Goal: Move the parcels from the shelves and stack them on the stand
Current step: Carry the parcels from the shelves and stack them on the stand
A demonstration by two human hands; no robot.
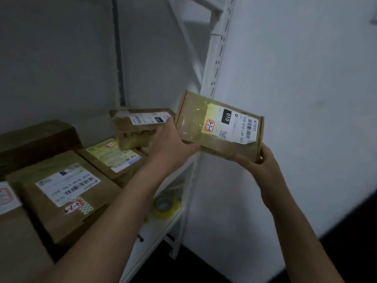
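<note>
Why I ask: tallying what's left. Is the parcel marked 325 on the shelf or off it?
Off: the left hand and right hand hold the parcel tilted in mid-air.

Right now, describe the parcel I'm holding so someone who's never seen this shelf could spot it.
Find the white slotted shelf upright by the wall. In front of it a flat brown parcel is held in the air between the left hand and right hand. Unlike the parcels lying to its left, its label has a red-edged sticker reading 3-25.
</note>
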